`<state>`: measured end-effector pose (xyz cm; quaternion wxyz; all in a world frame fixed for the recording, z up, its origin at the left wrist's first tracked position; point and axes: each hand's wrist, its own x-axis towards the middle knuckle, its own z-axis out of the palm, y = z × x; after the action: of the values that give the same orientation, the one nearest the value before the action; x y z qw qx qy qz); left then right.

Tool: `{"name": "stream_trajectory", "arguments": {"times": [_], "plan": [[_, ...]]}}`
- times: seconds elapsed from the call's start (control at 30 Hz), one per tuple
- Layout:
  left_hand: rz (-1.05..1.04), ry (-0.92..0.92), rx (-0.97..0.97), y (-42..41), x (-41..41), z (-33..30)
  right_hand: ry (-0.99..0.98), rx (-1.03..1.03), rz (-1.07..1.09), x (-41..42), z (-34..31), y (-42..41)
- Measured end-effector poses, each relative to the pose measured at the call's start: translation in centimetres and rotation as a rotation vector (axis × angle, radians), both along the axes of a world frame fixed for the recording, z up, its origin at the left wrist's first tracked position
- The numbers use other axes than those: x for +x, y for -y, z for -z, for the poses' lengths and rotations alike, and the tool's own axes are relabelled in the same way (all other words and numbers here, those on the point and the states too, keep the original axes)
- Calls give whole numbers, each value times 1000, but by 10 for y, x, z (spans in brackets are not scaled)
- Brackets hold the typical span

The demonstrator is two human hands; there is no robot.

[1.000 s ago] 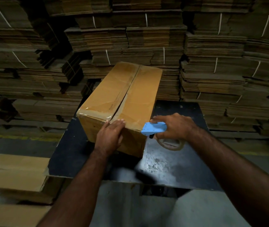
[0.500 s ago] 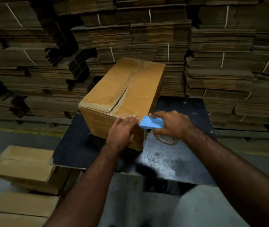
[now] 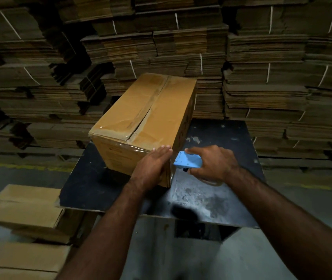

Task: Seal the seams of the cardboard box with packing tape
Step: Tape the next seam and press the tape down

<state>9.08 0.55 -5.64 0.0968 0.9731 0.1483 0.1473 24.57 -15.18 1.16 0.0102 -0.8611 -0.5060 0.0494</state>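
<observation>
A brown cardboard box [image 3: 151, 110] stands on a black table [image 3: 217, 190], its top flaps meeting along a centre seam with glossy tape over the near top edge. My left hand [image 3: 151, 168] lies flat with fingers together against the box's near right corner. My right hand [image 3: 213, 164] grips a blue tape dispenser [image 3: 188, 160] just right of that corner, with a clear roll of tape partly hidden beneath the hand. The dispenser's front end sits close to the box's corner; whether it touches is unclear.
Tall stacks of flattened, strapped cardboard [image 3: 262, 67] fill the whole background behind the table. Closed cardboard boxes [image 3: 25, 207] are stacked on the floor at the lower left. The grey floor [image 3: 312, 209] extends to the right of the table.
My left hand slid right along the box's near face to its right corner. My right hand with the dispenser stayed just right of that corner.
</observation>
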Motion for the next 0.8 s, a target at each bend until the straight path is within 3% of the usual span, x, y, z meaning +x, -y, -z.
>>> {"name": "stream_trajectory", "arguments": {"times": [0.47, 0.57, 0.63, 0.8], "plan": [[-66, 137, 58, -5, 10, 15, 63, -186, -63, -1, -20, -44], [-89, 185, 61, -7, 12, 15, 145, -374, -92, 4, -8, -41], [-99, 192, 47, -11, 14, 15, 42, -404, -3, 13, 14, -24], [-128, 239, 25, -10, 22, 19, -164, -200, 246, 36, 68, 13]]}}
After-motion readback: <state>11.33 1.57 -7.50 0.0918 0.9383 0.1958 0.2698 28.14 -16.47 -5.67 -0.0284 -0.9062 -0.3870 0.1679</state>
